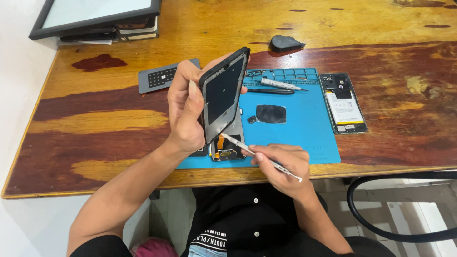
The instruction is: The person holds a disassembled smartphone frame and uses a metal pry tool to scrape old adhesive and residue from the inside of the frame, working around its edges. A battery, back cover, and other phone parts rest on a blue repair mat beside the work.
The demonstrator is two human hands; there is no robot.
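Worn, varnished wood with red-brown and yellow streaks makes up the table, and a blue rubbery repair mat with moulded tray pockets along its far edge lies at the middle. Beyond the left hand, toward the far left corner, a black-framed panel rests on a stack of flat devices, and a grey rectangular pad with a dotted grid lies nearer. The left hand grips a black phone frame, tilted up on edge, thumb on one long side and fingers behind. Its lower end meets the opened phone body lying on the mat. The right hand, just right of that, pinches slim metal tweezers whose tip touches the frame's bottom edge. Beyond this hand lie a silver screwdriver, a dark rounded patch and a black wedge-shaped pick. Further right rests a phone back with exposed battery.
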